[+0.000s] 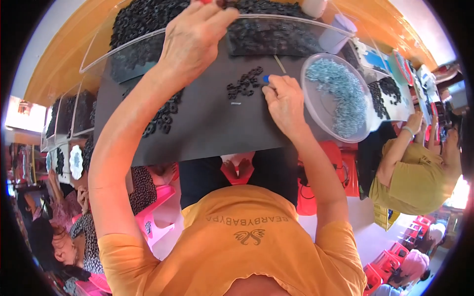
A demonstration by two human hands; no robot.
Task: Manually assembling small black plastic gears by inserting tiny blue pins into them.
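My left hand [195,42] reaches over the front wall of a clear bin [163,34] heaped with small black parts [143,22]. Its fingers are curled, and a bit of red shows at the fingertips by the upper rim of the view; what they hold, if anything, is cut off. My right hand [286,101] is closed above the dark table [212,126], with a small blue tip [266,79] sticking out between thumb and forefinger. Beside it lies a loose cluster of black parts [244,84] with a small pale metallic strip [236,103].
A round clear dish [368,133] of small pale-blue pieces stands right of my right hand. More black parts [163,116] lie under my left forearm. A thin stick [279,64] lies near the bin. A white cup [337,33] stands at the back right. Other people sit at both sides.
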